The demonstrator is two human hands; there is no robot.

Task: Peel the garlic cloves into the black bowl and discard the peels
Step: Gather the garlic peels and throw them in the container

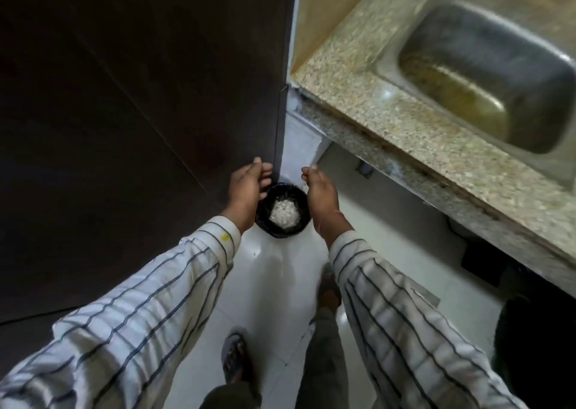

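A small bin lined with a black bag (pixel 299 221) stands on the white floor in the corner below me. A heap of pale garlic peels (pixel 284 214) lies inside it. My left hand (pixel 246 187) hovers over the bin's left rim, palm turned inward, fingers loosely curved and holding nothing. My right hand (pixel 321 192) hangs over the right rim, fingers relaxed and pointing down. A few pale flecks show beside its fingertips. The black bowl and the cloves are out of view.
A dark brown cabinet wall (pixel 140 97) rises on the left. A speckled granite counter (pixel 389 122) with a steel sink (pixel 486 78) runs along the right. My feet in sandals (pixel 235 358) stand on the white tile floor (pixel 274 271).
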